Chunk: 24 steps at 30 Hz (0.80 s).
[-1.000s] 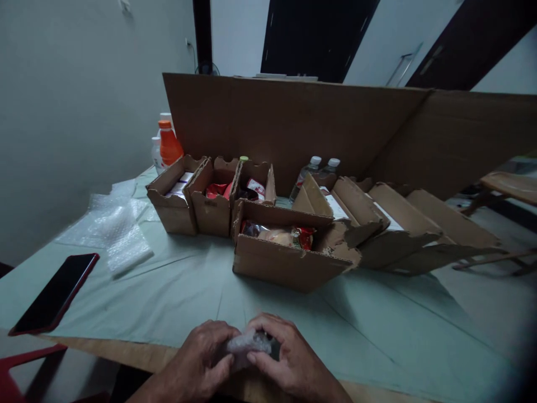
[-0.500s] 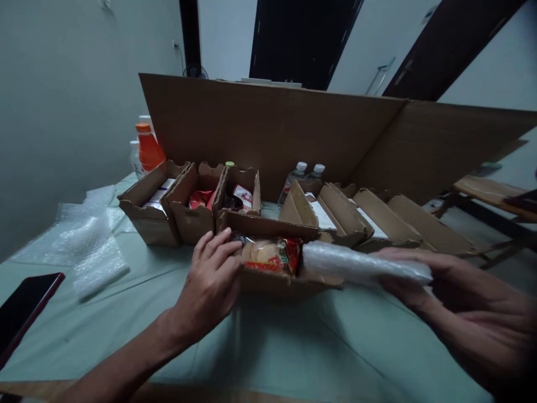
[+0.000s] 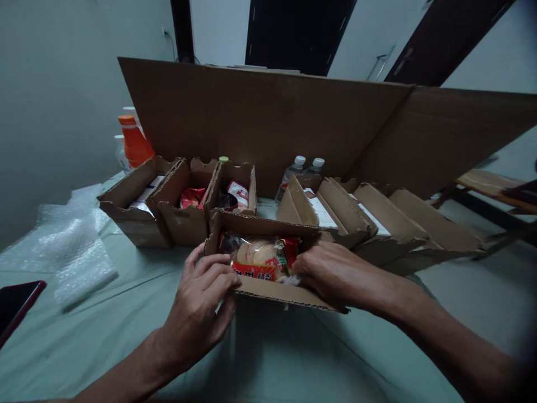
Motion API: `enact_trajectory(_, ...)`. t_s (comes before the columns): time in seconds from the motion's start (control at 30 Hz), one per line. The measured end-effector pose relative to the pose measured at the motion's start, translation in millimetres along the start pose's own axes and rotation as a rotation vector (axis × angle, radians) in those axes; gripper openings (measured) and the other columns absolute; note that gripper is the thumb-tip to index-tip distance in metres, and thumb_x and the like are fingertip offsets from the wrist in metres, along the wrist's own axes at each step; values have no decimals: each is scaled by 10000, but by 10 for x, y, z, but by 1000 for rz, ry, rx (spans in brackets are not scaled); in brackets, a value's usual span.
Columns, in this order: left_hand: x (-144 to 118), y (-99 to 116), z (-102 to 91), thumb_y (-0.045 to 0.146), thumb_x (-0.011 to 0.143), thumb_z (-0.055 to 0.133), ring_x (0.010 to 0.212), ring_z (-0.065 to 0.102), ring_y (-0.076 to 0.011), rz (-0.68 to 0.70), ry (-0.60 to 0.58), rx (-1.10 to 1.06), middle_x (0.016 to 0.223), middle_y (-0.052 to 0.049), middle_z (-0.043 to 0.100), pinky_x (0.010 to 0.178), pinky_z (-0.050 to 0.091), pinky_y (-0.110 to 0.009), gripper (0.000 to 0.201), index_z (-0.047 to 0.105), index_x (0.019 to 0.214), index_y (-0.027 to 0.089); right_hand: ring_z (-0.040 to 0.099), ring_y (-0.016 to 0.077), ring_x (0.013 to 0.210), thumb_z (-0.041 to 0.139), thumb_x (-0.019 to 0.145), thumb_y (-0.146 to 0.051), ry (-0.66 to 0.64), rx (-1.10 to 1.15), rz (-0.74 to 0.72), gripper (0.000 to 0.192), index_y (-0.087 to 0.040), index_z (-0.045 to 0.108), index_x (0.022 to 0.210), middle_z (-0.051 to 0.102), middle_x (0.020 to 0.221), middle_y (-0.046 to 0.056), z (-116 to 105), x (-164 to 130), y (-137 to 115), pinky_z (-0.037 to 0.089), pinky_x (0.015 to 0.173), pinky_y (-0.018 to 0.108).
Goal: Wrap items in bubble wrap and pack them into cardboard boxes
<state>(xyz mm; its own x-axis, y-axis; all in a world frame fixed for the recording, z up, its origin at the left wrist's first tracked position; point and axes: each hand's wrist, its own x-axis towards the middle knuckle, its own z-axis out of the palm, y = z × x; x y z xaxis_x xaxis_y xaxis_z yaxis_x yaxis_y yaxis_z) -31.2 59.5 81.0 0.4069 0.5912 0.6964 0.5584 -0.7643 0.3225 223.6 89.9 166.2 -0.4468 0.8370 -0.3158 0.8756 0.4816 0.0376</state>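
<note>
- The left hand, nearest, is at the near left corner of the front box; its fingers curl over the rim and its thumb stays outside, so the grip is narrow, holding the cardboard wall.
- The right hand reaches into the right end of that box, fingers bent downward. A bit of clear bubble wrap shows by the fingertips (the rest is hidden, so I cannot tell whether the grip is closed on it).
- Inside the front box, a snack packet with a clear window and red ends lies lengthwise, between the two hands.
- The green-covered tabletop carries it all; a dark phone lies at the left edge, loose bubble wrap sheets beyond it.
- Behind the front box, three open boxes stand side by side at left, red packaging in the middle one; more open boxes slant away at right.
- Farther back are an orange bottle and two clear bottles with white caps.
- Behind those stands a wide cardboard panel, then a dark door.
</note>
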Motion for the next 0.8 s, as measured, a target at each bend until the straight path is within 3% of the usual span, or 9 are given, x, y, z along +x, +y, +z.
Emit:
enact_trajectory(0.13, -3, -7, 13, 47, 873, 539, 1123, 628, -232, 13, -6, 8, 906, -15, 723, 1169, 274, -548, 202, 607, 976, 207, 699, 221, 721, 547, 818, -62, -96, -91, -5, 238, -178, 737, 733, 749, 741, 84, 85, 171, -27, 360, 613, 307)
enact_trajectory(0.2, 0, 1, 11, 40, 873, 551, 1125, 622, -230, 14, 6, 10, 924, -18, 712, 1169, 288, -547, 213, 607, 992, 208, 706, 230, 775, 572, 816, -80, -47, -87, -41, 218, -200, 753, 808, 759, 782, 66, 82, 118, 29, 388, 670, 321)
enact_trajectory(0.27, -12, 10, -5, 49, 873, 582, 1174, 597, -243, 10, 72, 11, 1047, -54, 688, 1161, 327, -542, 261, 605, 1083, 203, 707, 244, 875, 608, 819, -134, 144, -68, -88, 230, -236, 756, 963, 776, 922, 53, 69, -71, 120, 421, 750, 350)
enact_trajectory(0.37, -98, -16, -38, 86, 860, 637, 1289, 525, -271, -61, 240, -1, 1304, -116, 576, 1144, 389, -506, 489, 529, 1321, 208, 690, 263, 980, 594, 885, -277, 601, -13, -62, 280, -275, 708, 1140, 761, 1099, 47, 133, -541, 251, 464, 832, 412)
enact_trajectory(0.43, -205, -78, -29, 129, 870, 645, 1327, 497, -269, -174, 289, -32, 1389, -110, 527, 1139, 403, -471, 595, 460, 1423, 242, 693, 257, 943, 563, 928, -382, 841, 64, 71, 264, -289, 706, 1130, 763, 1074, 43, 291, -849, 284, 507, 817, 418)
enact_trajectory(0.5, -330, -172, 33, 200, 897, 636, 1349, 484, -268, -330, 242, -105, 1449, -99, 498, 1137, 403, -459, 632, 402, 1480, 270, 696, 241, 862, 569, 926, -461, 947, 214, 251, 277, -295, 712, 1095, 764, 1039, 41, 543, -1029, 253, 547, 707, 375)
enact_trajectory(0.57, -433, -273, 149, 294, 910, 631, 1375, 461, -285, -483, 143, -230, 1509, -107, 457, 1147, 384, -482, 659, 359, 1509, 268, 695, 228, 801, 590, 896, -499, 923, 420, 383, 337, -273, 702, 1120, 759, 1054, 57, 834, -1026, 169, 546, 601, 330)
enact_trajectory(0.67, -472, -379, 363, 397, 886, 634, 1379, 453, -313, -628, 31, -456, 1489, -128, 487, 1157, 355, -498, 651, 413, 1470, 214, 695, 229, 804, 605, 842, -520, 815, 698, 432, 462, -209, 669, 1178, 751, 1072, 96, 1176, -747, 12, 553, 625, 320)
enact_trajectory(0.8, -344, -382, 554, 459, 841, 653, 1291, 531, -304, -700, 2, -684, 1328, -125, 617, 1098, 419, -427, 598, 525, 1344, 164, 699, 264, 877, 569, 824, -549, 765, 947, 414, 440, -177, 704, 1015, 762, 988, 113, 1324, -339, -122, 559, 747, 353)
